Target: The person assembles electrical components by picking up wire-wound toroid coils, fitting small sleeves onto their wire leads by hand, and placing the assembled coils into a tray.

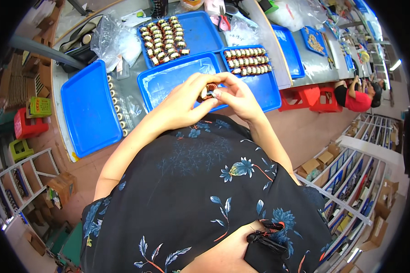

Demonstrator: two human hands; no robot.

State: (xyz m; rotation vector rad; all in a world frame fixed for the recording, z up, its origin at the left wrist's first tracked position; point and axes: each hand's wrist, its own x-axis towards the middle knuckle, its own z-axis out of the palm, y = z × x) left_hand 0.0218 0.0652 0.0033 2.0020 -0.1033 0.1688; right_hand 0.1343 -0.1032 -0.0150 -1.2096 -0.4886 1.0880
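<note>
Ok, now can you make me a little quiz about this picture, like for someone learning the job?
1. True or false: the left hand and the right hand are both at the wound coil.
2. What colour is the leftmost tray? A: green. B: blue. C: white.
3. Fill in: the pliers at the back of the table have ____ handles.

Key: 1 true; 2 B; 3 red.

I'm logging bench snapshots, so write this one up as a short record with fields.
held: copper-wound coil, between left hand and right hand
nearest tray: blue tray
far tray: rows of wound coils
right of that: more wound coils
left side: column of pale rings
tool: red-handled pliers
</note>
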